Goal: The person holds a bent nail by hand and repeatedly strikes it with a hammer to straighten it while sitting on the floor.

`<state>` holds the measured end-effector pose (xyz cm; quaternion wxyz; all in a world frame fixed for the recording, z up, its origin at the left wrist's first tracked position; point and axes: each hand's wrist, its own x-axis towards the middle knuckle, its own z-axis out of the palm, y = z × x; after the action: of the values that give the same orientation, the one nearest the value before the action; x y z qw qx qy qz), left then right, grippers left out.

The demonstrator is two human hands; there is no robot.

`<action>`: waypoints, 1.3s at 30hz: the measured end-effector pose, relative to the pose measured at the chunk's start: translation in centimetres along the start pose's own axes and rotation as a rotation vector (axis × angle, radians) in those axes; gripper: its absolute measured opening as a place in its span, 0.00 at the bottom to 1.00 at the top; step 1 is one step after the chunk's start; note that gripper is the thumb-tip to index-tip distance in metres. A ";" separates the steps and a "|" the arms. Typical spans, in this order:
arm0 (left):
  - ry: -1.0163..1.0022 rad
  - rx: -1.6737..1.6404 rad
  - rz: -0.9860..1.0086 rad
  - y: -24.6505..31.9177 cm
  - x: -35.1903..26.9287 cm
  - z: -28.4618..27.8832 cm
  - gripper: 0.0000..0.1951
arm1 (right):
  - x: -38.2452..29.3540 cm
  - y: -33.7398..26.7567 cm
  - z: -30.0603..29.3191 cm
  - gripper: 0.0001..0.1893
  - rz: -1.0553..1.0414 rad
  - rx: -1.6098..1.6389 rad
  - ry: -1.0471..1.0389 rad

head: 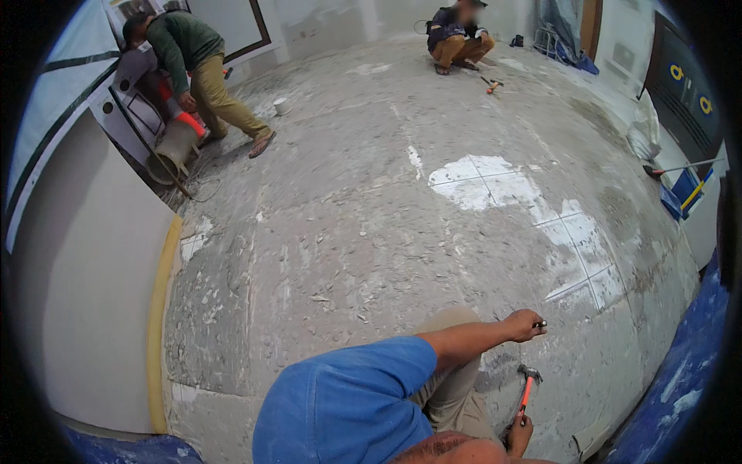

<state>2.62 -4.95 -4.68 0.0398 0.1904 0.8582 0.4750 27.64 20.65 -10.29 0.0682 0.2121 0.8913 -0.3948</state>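
Observation:
At the lower right, my left hand reaches out over the floor, closed on a short dark metal tool; only its end shows, so its kind is unclear. Below it, my right hand grips the orange handle of a claw hammer, whose dark head points up toward the left hand, a short gap away. Under both lies a rough grey floor with loose chips. Beyond my left hand, white tiles with dark joints show through the grey layer, and another white tiled patch lies farther off.
One person bends over a drum-shaped fan or blower at the upper left; another squats at the far side near a hammer. A white cup, a blue dustpan, a white sack and blue sheeting are around.

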 end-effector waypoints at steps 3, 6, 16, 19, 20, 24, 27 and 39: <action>-0.100 0.120 0.015 0.5 0.4 0.5 0.18 | 0.6 1.7 -0.2 0.20 0.094 0.068 -0.052; -0.043 0.133 0.140 -0.1 0.2 0.9 0.18 | 1.8 4.6 0.8 0.17 -0.118 0.019 0.000; -0.250 0.166 0.021 -0.2 0.2 0.3 0.18 | 0.5 1.2 0.3 0.16 0.053 -0.035 -0.054; -0.231 0.221 -0.007 -0.7 0.1 0.5 0.19 | 0.1 0.3 0.3 0.16 0.056 -0.047 -0.059; -0.218 0.229 -0.038 -0.6 0.1 0.5 0.20 | 0.0 0.0 0.2 0.16 0.059 -0.048 -0.059; -0.229 0.236 -0.046 0.6 0.7 0.2 0.20 | -0.1 0.2 -0.2 0.16 0.113 -0.017 -0.050; -0.131 0.186 0.009 0.9 0.5 0.0 0.21 | -0.2 -0.2 -0.3 0.16 0.065 -0.071 -0.056; -0.264 0.281 -0.047 0.0 0.3 0.0 0.19 | -2.0 -4.7 -1.5 0.18 -0.013 -0.175 -0.018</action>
<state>2.35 -4.85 -4.59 0.1362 0.2347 0.9076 0.3205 27.45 18.28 -5.56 0.0917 0.1959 0.9232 -0.3175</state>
